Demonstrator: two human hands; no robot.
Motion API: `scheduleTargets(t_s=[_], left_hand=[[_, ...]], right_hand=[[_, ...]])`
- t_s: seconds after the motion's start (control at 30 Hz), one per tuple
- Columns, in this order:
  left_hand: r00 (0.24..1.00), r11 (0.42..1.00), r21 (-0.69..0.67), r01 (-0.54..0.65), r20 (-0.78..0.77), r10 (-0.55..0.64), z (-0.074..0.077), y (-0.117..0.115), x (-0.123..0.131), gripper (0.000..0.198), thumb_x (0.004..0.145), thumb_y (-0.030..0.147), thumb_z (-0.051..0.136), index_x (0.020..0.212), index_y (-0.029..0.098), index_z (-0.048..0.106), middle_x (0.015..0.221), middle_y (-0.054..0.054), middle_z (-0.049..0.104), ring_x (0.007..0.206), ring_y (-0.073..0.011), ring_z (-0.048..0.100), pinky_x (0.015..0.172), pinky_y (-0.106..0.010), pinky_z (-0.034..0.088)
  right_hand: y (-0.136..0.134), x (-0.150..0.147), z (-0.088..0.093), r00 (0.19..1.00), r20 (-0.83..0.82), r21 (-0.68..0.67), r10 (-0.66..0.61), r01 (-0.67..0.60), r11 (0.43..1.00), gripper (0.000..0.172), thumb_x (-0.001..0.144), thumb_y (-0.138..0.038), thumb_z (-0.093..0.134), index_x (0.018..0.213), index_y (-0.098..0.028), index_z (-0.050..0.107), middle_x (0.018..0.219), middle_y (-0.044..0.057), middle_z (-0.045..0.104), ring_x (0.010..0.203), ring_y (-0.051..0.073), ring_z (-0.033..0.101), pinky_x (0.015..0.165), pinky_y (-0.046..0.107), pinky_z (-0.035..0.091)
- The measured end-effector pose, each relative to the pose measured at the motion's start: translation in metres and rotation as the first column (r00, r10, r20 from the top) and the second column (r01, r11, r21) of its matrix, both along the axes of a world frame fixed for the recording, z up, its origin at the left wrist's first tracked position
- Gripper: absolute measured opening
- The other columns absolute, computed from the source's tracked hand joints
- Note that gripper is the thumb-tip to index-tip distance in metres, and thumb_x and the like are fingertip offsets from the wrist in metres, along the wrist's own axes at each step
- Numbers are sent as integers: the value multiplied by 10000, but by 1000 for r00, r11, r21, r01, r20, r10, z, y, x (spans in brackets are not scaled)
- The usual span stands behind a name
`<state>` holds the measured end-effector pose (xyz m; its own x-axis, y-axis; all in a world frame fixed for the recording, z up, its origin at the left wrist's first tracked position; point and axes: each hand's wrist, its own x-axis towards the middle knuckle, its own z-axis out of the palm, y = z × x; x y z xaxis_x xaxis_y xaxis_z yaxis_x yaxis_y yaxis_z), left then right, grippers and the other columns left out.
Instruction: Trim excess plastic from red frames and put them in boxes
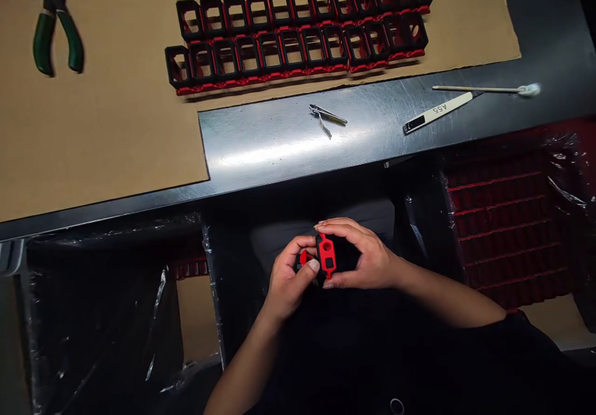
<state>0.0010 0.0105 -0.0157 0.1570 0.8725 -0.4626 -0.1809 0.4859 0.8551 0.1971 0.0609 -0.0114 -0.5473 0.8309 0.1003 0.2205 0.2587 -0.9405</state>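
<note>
Above my lap, both hands hold a small red and black plastic part (328, 255) with a round hole and a square opening in its red face. My right hand (365, 254) pinches it at its upper and lower ends between fingers and thumb. On its left side my left hand (292, 275) grips it, the thumb lying near the red face. Another bit of red and black (305, 257) shows between the left fingers; whether it belongs to the same part I cannot tell.
Two rows of red and black frames (279, 27) stand on cardboard (116, 123). Green-handled pliers (56, 27), nail clippers (327, 117), a pen-like tool marked A55 (437, 112) and a cotton-tipped stick (484, 89) lie around. Plastic-lined boxes flank me; the right one holds red parts (507, 241).
</note>
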Motion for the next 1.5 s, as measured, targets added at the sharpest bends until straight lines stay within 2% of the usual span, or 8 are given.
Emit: scheduleTargets(t_s=[0.37,0.57,0.67,0.8,0.93,1.17,1.37,1.5], left_hand=[[996,996,-48,70,52,-67,6,3,-2,413,794,503,721,1046,187,636,820,-19,614,660,-128,520,616,-234,436],[989,998,-1,60,-135,-60,14,5,-3,282,787,385,727,961,182,637,748,7,613,619,-110,499,592,-219,417],[977,998,1,60,-206,-58,21,5,-3,271,789,331,720,1003,186,639,773,1,663,588,-102,519,573,-215,427],[942,995,83,63,-333,-32,23,5,-3,293,767,251,731,1050,218,667,813,-1,720,621,-126,594,622,-242,480],[889,967,239,89,-456,31,20,4,-2,356,727,201,757,1077,240,710,924,-25,760,757,-184,686,759,-307,546],[849,850,482,212,-522,85,21,5,-4,375,793,167,724,1161,238,702,1013,-58,753,875,-198,731,785,-299,605],[808,747,578,329,-581,94,18,6,-9,403,851,143,677,1239,237,630,1078,-62,712,940,-166,717,813,-280,619],[804,756,571,320,-585,101,14,6,-13,405,858,162,684,1249,228,603,1132,-73,700,1017,-172,704,885,-300,608]], right_hand=[[2,-2,-6,992,-110,6,61,-60,998,831,699,-451,885,1414,-244,517,1333,129,665,1299,298,593,1100,492,480],[1,0,-9,991,-101,-33,90,-94,995,869,692,-464,882,1432,-239,487,1392,150,613,1347,306,547,1127,511,447],[3,5,-4,990,-137,-191,30,-56,980,772,722,-506,844,1373,-219,546,1348,146,624,1247,295,614,1038,471,520],[6,11,2,966,-241,-512,-87,-50,858,364,891,-489,681,1095,-188,702,923,56,714,796,160,680,685,270,560],[5,7,3,951,-286,-707,-116,-128,695,380,907,-526,642,928,-162,748,593,-18,592,525,94,509,497,209,397],[1,-5,5,904,-378,-825,-201,-230,516,383,843,-503,699,783,-127,745,507,-29,522,473,82,432,476,218,330],[1,-5,6,899,-384,-851,-211,-255,460,359,822,-454,732,865,-99,769,508,-38,511,468,67,409,471,210,315],[-1,-4,6,908,-366,-839,-204,-227,495,298,798,-413,784,855,-120,766,529,-50,519,464,56,403,460,201,308]])
